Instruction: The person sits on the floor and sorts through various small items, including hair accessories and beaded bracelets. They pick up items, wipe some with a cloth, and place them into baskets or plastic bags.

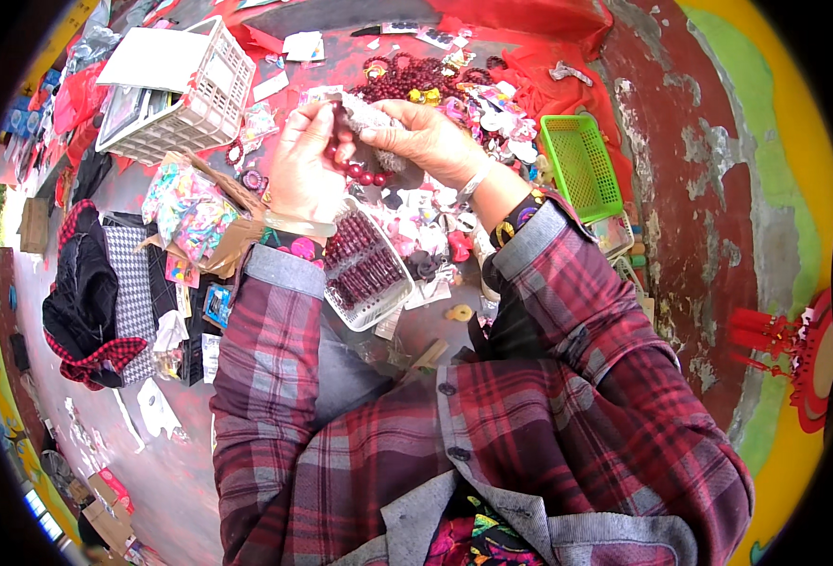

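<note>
Dark red round beads on a strand [366, 176] hang between my two hands. My left hand [305, 168] is closed, its thumb and fingers pinched on the beaded strand near the top. My right hand [435, 141] is closed around a crumpled grey fuzzy cloth [369, 115], which lies against the beads. Part of the strand is hidden behind the fingers and the cloth. Just below my hands stands a white plastic basket [379, 315] with rows of dark red beaded bracelets [364, 255] in it. Beyond my hands lies a heap of dark red beads [402, 77].
A pile of pink, white and black small goods [435, 226] lies near my right forearm. To the right is a green plastic basket [581, 170]. A white crate [223, 80], a box of colourful packets [190, 212] and a dark jacket [82, 292] are at the left.
</note>
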A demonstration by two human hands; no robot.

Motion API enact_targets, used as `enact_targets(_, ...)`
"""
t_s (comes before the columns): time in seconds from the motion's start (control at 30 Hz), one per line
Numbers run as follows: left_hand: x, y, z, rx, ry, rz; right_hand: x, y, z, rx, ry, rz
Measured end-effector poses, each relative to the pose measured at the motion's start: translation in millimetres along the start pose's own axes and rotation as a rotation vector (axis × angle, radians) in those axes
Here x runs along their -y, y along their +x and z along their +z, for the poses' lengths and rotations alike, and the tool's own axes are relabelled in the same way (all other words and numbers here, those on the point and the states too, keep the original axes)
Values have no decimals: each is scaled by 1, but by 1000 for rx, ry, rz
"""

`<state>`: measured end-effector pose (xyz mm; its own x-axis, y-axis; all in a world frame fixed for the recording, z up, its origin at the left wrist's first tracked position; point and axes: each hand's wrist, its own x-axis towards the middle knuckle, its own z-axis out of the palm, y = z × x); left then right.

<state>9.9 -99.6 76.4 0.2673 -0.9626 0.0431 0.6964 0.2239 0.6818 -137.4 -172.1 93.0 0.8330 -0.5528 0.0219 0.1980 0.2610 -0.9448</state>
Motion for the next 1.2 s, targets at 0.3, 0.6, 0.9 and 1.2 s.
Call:
enact_targets(0.3,-6,-6,10,63,173,-265,1,6,2,-64,87,3)
enact_targets(0.6,-3,-7,5,-59,205,-398,-19,15,-4,-373,-61,131)
enact_targets(0.9,-7,-5,-2,88,105,-516,-27,20,-17,-438,554,214)
enact_targets(1.2,-15,-3,-10,90,-238,-351,-10,16,-22,-283,845,142)
